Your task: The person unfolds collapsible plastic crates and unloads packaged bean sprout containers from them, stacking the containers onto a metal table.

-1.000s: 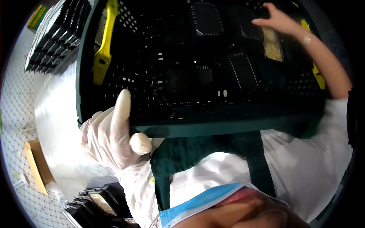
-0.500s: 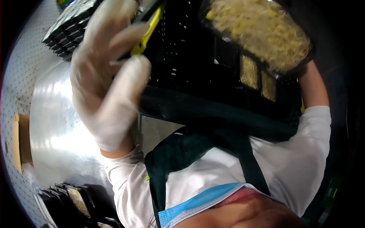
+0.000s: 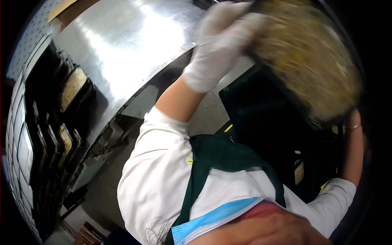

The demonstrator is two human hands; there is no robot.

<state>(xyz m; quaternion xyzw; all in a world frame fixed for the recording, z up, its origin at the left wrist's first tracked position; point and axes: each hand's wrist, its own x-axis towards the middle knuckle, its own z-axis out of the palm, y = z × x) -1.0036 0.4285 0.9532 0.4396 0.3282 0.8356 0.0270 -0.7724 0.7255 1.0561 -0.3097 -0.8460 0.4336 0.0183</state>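
**Holding up a sprout pack point(image 3: 306, 61) at two o'clock**

Touching the pack's ten-o'clock edge with the fingers of the gloved left hand point(image 3: 218, 49); too blurred to tell whether pinching. Reaching behind the pack with the right forearm point(image 3: 354, 155); unable to tell the grip of the right hand's hidden fingers. To handle it well, grip by the rim, keep level, spare the clear top. Farther out, see the crate point(image 3: 253, 98) at three o'clock, the counter point(image 3: 134, 41) at eleven, stacked trays point(image 3: 51, 134) at nine. Since half a second ago: gone from apart to touching with the gloved hand; swung, bringing the trays round from eight o'clock to nine.
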